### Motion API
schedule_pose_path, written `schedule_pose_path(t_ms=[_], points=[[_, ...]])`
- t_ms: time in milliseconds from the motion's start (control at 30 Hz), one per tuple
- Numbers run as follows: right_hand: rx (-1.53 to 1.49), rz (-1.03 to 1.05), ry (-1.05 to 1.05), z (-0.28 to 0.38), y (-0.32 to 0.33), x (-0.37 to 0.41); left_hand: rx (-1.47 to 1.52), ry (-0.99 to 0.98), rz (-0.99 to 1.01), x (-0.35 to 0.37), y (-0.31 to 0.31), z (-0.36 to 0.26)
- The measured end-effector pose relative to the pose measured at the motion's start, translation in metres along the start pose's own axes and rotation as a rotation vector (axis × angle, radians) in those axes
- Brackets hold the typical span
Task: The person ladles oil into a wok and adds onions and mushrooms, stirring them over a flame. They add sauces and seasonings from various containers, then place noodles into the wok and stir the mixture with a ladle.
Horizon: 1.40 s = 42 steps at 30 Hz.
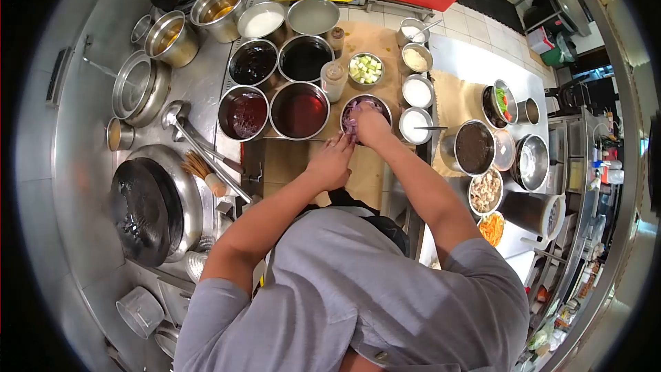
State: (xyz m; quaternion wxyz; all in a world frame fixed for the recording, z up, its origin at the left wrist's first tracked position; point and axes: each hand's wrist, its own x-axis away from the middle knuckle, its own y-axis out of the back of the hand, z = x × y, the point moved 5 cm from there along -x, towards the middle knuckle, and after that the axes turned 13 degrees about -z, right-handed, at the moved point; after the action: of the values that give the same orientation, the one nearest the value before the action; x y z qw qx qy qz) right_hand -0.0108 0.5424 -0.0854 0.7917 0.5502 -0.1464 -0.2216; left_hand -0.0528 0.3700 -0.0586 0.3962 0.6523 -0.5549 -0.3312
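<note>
A steel bowl holds purple pieces that look like chopped red onion. My right hand reaches into it with fingers closed on some of the pieces; the fingertips are partly hidden. Against the bowl's near left edge is my left hand, its fingers stretched out towards the onion and nothing visible in its palm. Just behind stands a bowl of pale green diced vegetable. A squeeze bottle is to the left of these bowls.
Pots of dark and red liquid stand at left. Bowls of white powder line the right. Farther right are a mushroom-like bowlful and shredded carrot. A wok, ladle and bamboo brush lie left.
</note>
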Motion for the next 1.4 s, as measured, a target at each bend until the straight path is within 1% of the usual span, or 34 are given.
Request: schedule_pose_path(t_ms=[67, 133, 167, 200, 233, 267, 300, 333, 367, 433, 467, 500, 533, 567, 600, 633, 700, 767, 833, 900, 967, 1000, 1033, 1100, 1167, 1233, 1300, 1333, 1367, 1400], points=[[-0.004, 0.023, 0.015, -0.012, -0.001, 0.001, 0.024, 0.017, -0.006, 0.0, 0.004, 0.0], [-0.178, -0.131, 0.109, -0.026, 0.003, 0.003, 0.05, 0.032, -0.018, -0.001, 0.013, 0.0], [-0.176, -0.129, 0.115, -0.034, 0.005, 0.004, 0.099, 0.052, -0.057, -0.001, 0.019, 0.001], [-0.29, -0.227, 0.1, -0.039, 0.014, 0.005, 0.147, 0.072, -0.095, 0.0, 0.026, 0.003], [-0.404, -0.323, 0.084, -0.043, 0.024, 0.006, 0.149, 0.078, -0.102, -0.001, 0.036, 0.003], [-0.402, -0.318, 0.091, -0.044, 0.027, 0.007, 0.213, 0.124, -0.069, -0.001, 0.044, 0.005], [-0.424, -0.267, -0.08, -0.052, 0.028, 0.01, 0.279, 0.168, -0.034, 0.001, 0.048, 0.006], [-0.443, -0.216, -0.25, -0.059, 0.028, 0.014, 0.283, 0.171, -0.039, 0.005, 0.051, 0.007], [-0.439, -0.216, -0.241, -0.057, 0.033, 0.015, 0.294, 0.205, -0.034, 0.007, 0.054, 0.01], [-0.963, -0.172, -0.681, -0.068, 0.027, 0.023, 0.305, 0.243, -0.036, 0.019, 0.059, 0.019], [-1.102, -0.124, -0.705, -0.073, 0.02, 0.023, 0.429, 0.314, -0.075, 0.029, 0.062, 0.023], [-1.096, -0.122, -0.694, -0.075, 0.019, 0.024, 0.553, 0.382, -0.119, 0.04, 0.066, 0.029], [-1.283, -0.169, -0.795, -0.076, 0.016, 0.027, 0.556, 0.383, -0.136, 0.052, 0.067, 0.036], [-1.469, -0.208, -0.895, -0.076, 0.014, 0.03, 0.638, 0.431, -0.194, 0.07, 0.066, 0.047], [-1.507, -0.169, -0.902, -0.081, 0.01, 0.032, 0.72, 0.483, -0.257, 0.09, 0.066, 0.056], [-1.497, -0.142, -0.882, -0.082, 0.008, 0.034, 0.724, 0.5, -0.286, 0.112, 0.069, 0.063], [-1.611, -0.208, -0.835, -0.08, 0.009, 0.04, 0.848, 0.662, -0.361, 0.162, 0.073, 0.08], [-1.683, -0.219, -0.898, -0.082, 0.005, 0.042, 0.881, 0.781, -0.455, 0.219, 0.082, 0.091], [-1.664, -0.181, -0.882, -0.067, 0.006, 0.039, 0.869, 0.849, -0.598, 0.281, 0.083, 0.104], [-1.621, -0.048, -0.814, -0.009, 0.017, 0.031, 0.788, 0.948, -0.698, 0.343, 0.089, 0.109], [-1.57, 0.156, -0.657, 0.053, 0.008, 0.019, 0.714, 1.034, -0.788, 0.4, 0.1, 0.106], [-1.502, 0.207, -0.664, 0.095, 0.004, 0.014, 0.629, 1.06, -0.823, 0.425, 0.105, 0.105], [-1.503, 0.252, -0.643, 0.145, -0.003, 0.011, 0.545, 1.079, -0.847, 0.446, 0.109, 0.104], [-1.561, 0.502, -0.566, 0.26, -0.021, 0.007, 0.489, 1.089, -0.886, 0.481, 0.128, 0.099], [-1.552, 0.644, -0.512, 0.372, -0.036, 0.004, 0.409, 1.095, -0.947, 0.505, 0.14, 0.098], [-1.535, 0.701, -0.388, 0.475, -0.065, -0.006, 0.385, 1.101, -0.981, 0.52, 0.149, 0.1], [-1.399, 0.793, -0.303, 0.568, -0.096, -0.016, 0.358, 1.061, -1.005, 0.525, 0.16, 0.101], [-1.404, 0.812, -0.293, 0.609, -0.096, -0.011, 0.365, 1.063, -0.99, 0.525, 0.172, 0.095], [-1.409, 0.828, -0.283, 0.646, -0.094, -0.006, 0.359, 1.059, -0.991, 0.526, 0.18, 0.09], [-1.266, 0.767, -0.253, 0.67, -0.1, -0.011, 0.347, 1.041, -0.977, 0.525, 0.185, 0.085]])
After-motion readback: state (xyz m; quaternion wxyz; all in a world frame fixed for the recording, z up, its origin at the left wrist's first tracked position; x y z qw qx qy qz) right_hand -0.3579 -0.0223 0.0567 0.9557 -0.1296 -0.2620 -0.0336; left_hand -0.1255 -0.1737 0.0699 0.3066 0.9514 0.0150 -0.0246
